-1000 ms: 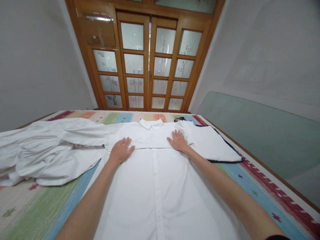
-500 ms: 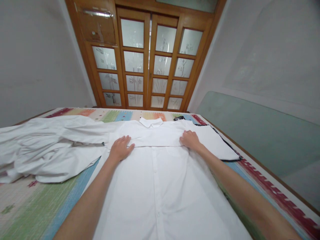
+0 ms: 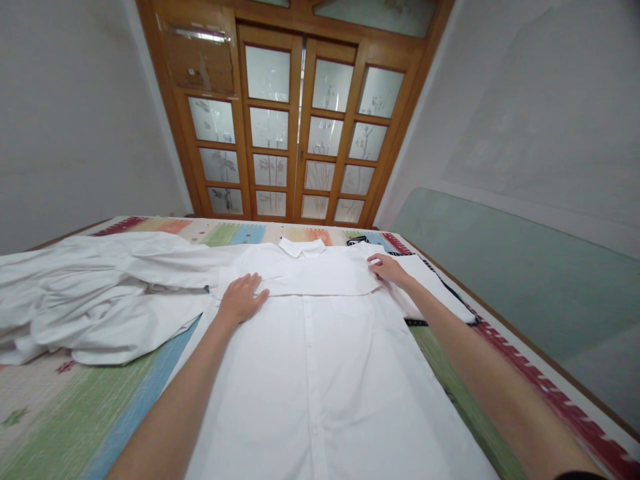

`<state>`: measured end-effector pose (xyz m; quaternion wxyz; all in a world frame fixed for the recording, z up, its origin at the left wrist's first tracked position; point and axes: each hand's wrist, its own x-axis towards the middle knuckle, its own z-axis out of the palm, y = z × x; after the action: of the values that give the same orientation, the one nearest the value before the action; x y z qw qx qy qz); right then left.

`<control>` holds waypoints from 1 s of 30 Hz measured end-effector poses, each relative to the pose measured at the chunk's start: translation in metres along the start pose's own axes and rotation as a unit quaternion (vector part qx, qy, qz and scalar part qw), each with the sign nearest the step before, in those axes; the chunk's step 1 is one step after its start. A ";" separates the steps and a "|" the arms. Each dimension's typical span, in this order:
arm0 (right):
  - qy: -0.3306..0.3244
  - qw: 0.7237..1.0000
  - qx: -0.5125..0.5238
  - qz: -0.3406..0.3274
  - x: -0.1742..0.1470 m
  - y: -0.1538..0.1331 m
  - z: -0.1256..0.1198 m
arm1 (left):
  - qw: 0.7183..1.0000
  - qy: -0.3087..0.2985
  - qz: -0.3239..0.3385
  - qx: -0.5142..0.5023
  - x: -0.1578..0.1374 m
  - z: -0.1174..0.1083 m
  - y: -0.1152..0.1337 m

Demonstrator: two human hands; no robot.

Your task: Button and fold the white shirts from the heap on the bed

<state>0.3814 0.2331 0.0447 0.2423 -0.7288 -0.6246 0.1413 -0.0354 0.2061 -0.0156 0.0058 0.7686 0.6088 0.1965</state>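
Note:
A white button-up shirt [image 3: 345, 360] lies spread out before me, its collar [image 3: 301, 248] at the far end and its buttoned front running toward me. A white sleeve or band of cloth lies straight across the chest below the collar. My left hand [image 3: 243, 297] rests flat on the left part of this band, fingers stretched out. At the band's right end, my right hand [image 3: 387, 269] has its fingers bent and pinched on the shirt's cloth near the shoulder. The exact fold between those fingertips is hidden.
A rumpled heap of white cloth [image 3: 95, 293] lies on the left. White pieces with black-patterned edging [image 3: 435, 287] lie to the right. Everything rests on a striped, colourful cover [image 3: 75, 427]. A pale green panel [image 3: 500, 253] stands along the right wall, and glazed wooden doors [image 3: 280, 127] are behind.
My right hand has shifted slightly right and away from me, drawing the band's end outward. The shirt's right side lies smoother. My left hand has stayed in place.

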 end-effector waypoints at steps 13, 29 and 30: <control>0.041 0.994 -0.056 -0.080 0.009 -0.004 -0.001 | 1.000 0.012 -0.005 -0.014 0.000 0.002 -0.002; -0.118 0.991 0.000 -0.065 0.005 0.001 -0.017 | 1.000 -0.004 -0.001 0.008 0.000 -0.001 -0.001; -0.128 0.988 -0.015 -0.084 0.005 0.002 -0.020 | 1.000 -0.007 0.001 0.017 0.000 -0.001 -0.001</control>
<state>0.3937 0.2340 0.0607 0.1604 -0.6529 -0.7119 0.2031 -0.0367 0.2065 -0.0150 -0.0034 0.7707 0.6110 0.1806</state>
